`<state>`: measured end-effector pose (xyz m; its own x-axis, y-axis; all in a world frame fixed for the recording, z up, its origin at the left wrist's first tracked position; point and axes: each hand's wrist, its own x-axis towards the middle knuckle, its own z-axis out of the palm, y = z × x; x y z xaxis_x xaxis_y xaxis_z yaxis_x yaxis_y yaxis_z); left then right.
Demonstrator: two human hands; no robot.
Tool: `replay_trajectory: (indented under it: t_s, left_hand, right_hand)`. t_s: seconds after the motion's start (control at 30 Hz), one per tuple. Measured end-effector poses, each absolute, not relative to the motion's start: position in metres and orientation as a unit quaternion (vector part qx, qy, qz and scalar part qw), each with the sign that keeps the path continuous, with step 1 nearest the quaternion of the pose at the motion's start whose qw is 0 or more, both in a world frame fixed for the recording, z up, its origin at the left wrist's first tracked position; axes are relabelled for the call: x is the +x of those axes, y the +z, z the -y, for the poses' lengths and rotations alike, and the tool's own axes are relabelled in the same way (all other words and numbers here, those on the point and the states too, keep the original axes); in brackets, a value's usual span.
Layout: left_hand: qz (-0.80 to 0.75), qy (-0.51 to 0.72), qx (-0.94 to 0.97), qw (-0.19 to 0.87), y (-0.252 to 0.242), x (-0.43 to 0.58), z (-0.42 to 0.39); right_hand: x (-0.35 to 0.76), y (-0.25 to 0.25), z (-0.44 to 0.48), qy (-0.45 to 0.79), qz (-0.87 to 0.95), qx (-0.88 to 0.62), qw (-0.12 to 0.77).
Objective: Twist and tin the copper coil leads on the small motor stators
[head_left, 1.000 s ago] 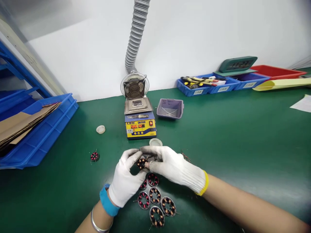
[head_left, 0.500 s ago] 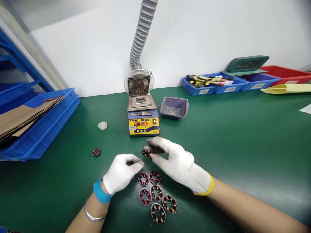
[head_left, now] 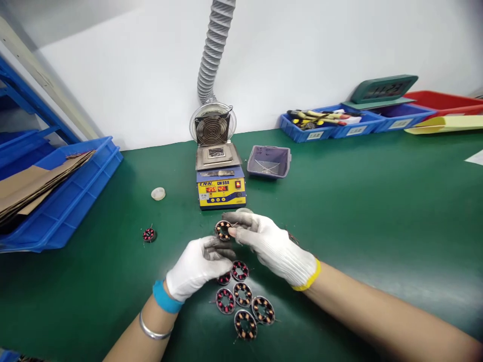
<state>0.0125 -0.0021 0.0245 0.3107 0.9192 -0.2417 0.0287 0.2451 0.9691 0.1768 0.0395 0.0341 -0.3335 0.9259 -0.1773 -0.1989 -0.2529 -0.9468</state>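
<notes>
My right hand (head_left: 269, 246), in a white glove with a yellow cuff, pinches a motor stator (head_left: 222, 230) by its edge. This wound ring is tilted so its copper-coloured coils face me. Just below it, my left hand (head_left: 199, 264) in a white glove has its thumb and darkened fingers apart, with nothing visible between them. Several more stators (head_left: 242, 294) lie on the green table under my hands, some with red windings and others copper-coloured. The left thumb partly hides one red-wound stator (head_left: 224, 278). Another small red-wound stator (head_left: 149, 235) lies off to the left.
A yellow-fronted solder pot (head_left: 221, 193) stands ahead beneath a grey exhaust hose (head_left: 213, 55). Beside it are a purple bin (head_left: 268, 173) and a white cap (head_left: 158, 193). A blue crate (head_left: 86, 186) holds cardboard at left; blue tool trays (head_left: 315, 133) line the back right.
The stator in my right hand has turned from edge-on to show its coils. My left hand has moved right and its fingers have parted. The camera view has shifted slightly.
</notes>
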Motion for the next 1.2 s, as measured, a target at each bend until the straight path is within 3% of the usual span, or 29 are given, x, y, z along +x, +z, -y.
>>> replay_trajectory:
  t_s: [0.1,0.3,0.5,0.73,0.97,1.1,1.2]
  left_hand:
    - [-0.511,0.316,0.516,0.611,0.028,0.009,0.001]
    - [-0.508,0.395,0.488,0.590,0.021,0.021,0.002]
    - [-0.525,0.397,0.495,0.568,0.022,0.006,0.011]
    - [-0.553,0.469,0.523,0.448,0.015,0.010,0.009]
    - [-0.550,0.500,0.496,0.448,0.024,0.009,0.017]
    - [-0.569,0.556,0.477,0.375,0.011,0.002,0.002]
    - [-0.593,0.535,0.488,0.351,-0.006,0.003,-0.014]
  right_hand:
    - [0.178,0.034,-0.041,0.666,0.454,-0.416,0.421]
    - [0.172,0.028,-0.034,0.664,0.464,-0.391,0.437]
    - [0.171,0.029,-0.034,0.578,0.523,-0.439,0.447]
    - [0.170,0.029,-0.030,0.553,0.555,-0.439,0.440]
    - [0.173,0.020,-0.034,0.512,0.561,-0.468,0.452]
    - [0.182,0.035,-0.050,0.496,0.571,-0.456,0.470]
    - [0.189,0.061,-0.093,0.400,0.634,-0.476,0.460]
